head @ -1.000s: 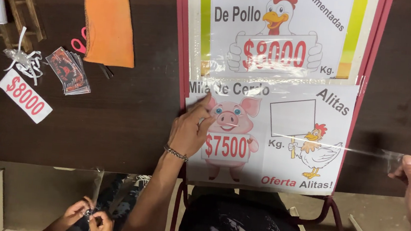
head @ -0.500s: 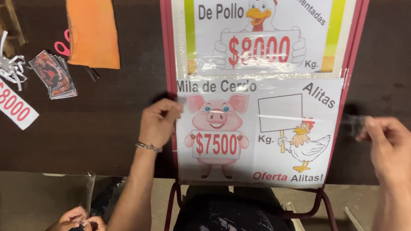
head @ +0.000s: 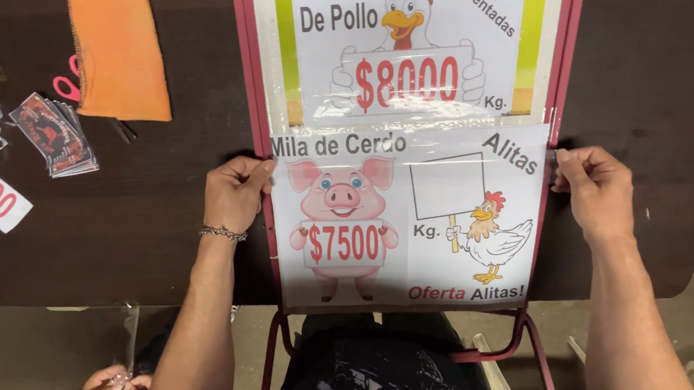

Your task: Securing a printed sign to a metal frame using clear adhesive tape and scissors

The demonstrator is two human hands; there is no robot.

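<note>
Poster [head: 412,217] edges pinched both hands; orange cloth [head: 114,32], card stack [head: 55,134] left.

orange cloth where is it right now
In the head view the orange cloth lies at the upper left on the dark table, left of the red-framed sign, beside pink-handled scissors.

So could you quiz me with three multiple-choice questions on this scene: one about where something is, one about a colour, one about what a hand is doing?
1. Where does the orange cloth lie?
A. left of the poster
B. right of the poster
C. on the poster

2. What colour is the frame around the poster?
A. blue
B. dark red
C. white

3. What is the left hand doing?
A. resting flat on the table
B. holding scissors
C. gripping the poster's left edge

Answers: 1 A, the cloth lies on the dark table at upper left; 2 B, both side bars are dark red; 3 C, its fingers curl at that edge, as the right hand does opposite.
</note>
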